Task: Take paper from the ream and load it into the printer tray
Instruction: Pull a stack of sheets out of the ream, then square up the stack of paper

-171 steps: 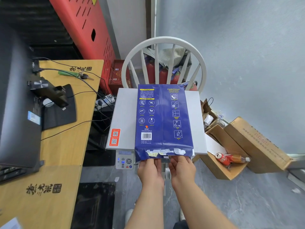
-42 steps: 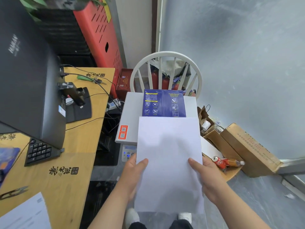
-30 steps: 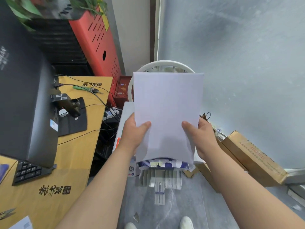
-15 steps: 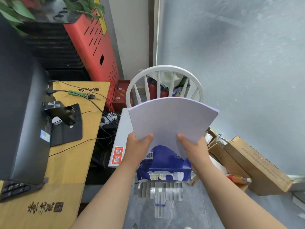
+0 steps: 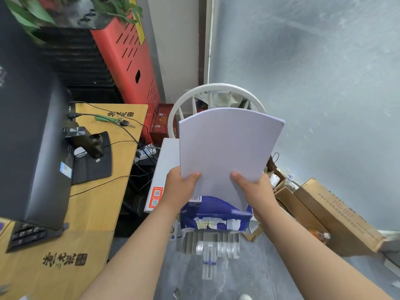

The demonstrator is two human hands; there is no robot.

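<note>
A stack of white paper [image 5: 227, 146] is held up in front of me, bowed so its top edge arches. My left hand [image 5: 180, 187] grips its lower left edge and my right hand [image 5: 254, 191] grips its lower right edge, thumbs on the front. Below the stack lies the blue paper ream [image 5: 214, 215] with its torn end facing me, on top of the white printer [image 5: 163, 169]. The printer's ribbed output tray [image 5: 211, 245] sticks out under the ream. Most of the printer top is hidden by the paper.
A wooden desk [image 5: 95, 213] with a black monitor [image 5: 28, 137], keyboard [image 5: 26, 234] and cables stands on the left. A white chair back [image 5: 216, 89] rises behind the printer. Cardboard boxes [image 5: 331, 215] sit on the floor to the right. A red metal cabinet [image 5: 127, 57] leans behind the desk.
The paper stack came out of the ream, was lifted upright in both hands, then bent over. It now stands taller and less folded than half a second ago.
</note>
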